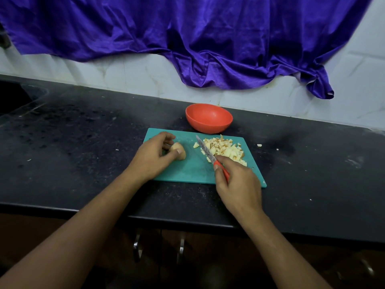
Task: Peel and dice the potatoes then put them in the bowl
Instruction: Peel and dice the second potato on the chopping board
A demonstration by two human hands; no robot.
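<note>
A teal cutting board (187, 170) lies on the black counter. On its left part my left hand (153, 157) pinches a potato piece (180, 151) between thumb and fingers. My right hand (237, 184) grips a knife (205, 150) by its red handle, the blade pointing up and left beside a pile of diced potato (226, 150) on the board's right part. An orange bowl (209, 117) stands just behind the board; nothing shows inside it.
A few potato bits (259, 145) lie on the black counter (83, 142) right of the board. A purple cloth (187, 38) hangs over the tiled wall behind. A sink recess (16, 97) sits far left. Cabinet handles (181, 249) show below the counter edge.
</note>
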